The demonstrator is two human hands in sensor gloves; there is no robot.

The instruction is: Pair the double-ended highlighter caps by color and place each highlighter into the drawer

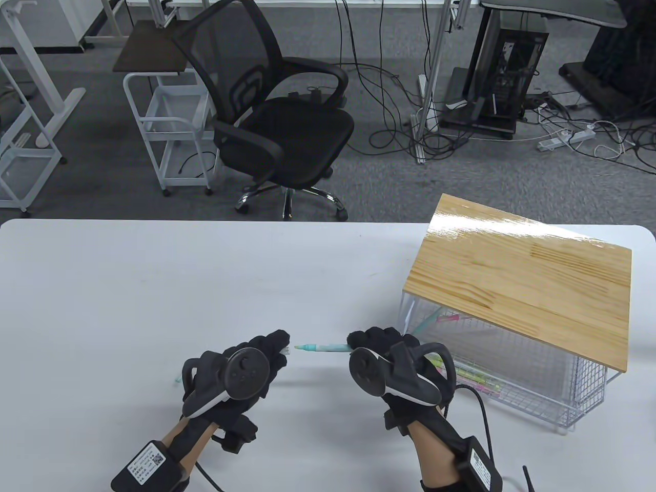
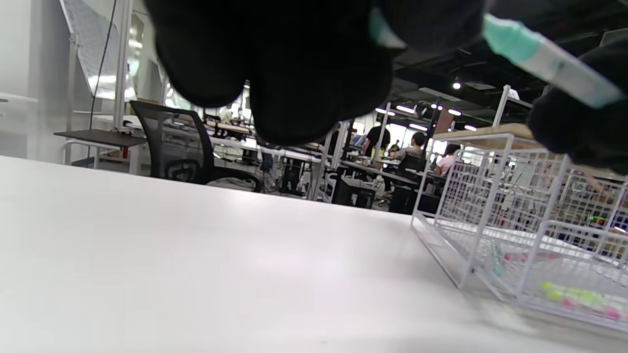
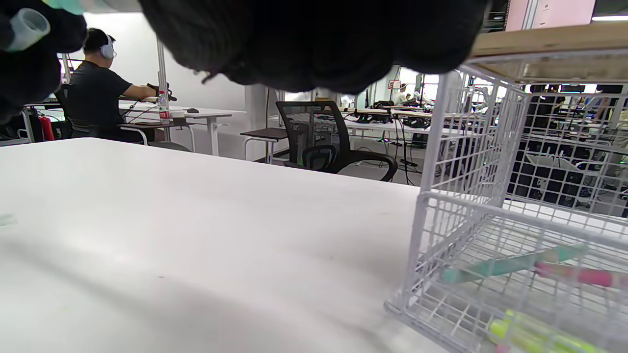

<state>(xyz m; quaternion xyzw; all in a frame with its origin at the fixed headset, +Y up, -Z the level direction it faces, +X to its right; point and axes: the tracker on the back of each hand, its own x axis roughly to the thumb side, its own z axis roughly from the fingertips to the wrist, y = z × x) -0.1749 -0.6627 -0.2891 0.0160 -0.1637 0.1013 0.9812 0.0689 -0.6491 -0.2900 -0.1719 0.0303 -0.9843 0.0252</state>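
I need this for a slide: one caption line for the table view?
Gloved right hand holds a teal highlighter toward the left hand beside the wire drawer.

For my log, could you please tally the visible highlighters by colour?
Teal highlighters: 2, one gripped by the right hand, one in the drawer
Pink highlighters: 1, in the drawer
Yellow-green highlighters: apparently 2, in the drawer
Total: 5

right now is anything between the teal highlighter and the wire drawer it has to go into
Nothing visible. The teal highlighter, held by the right hand, sits just left of the drawer, with only bare table between them.
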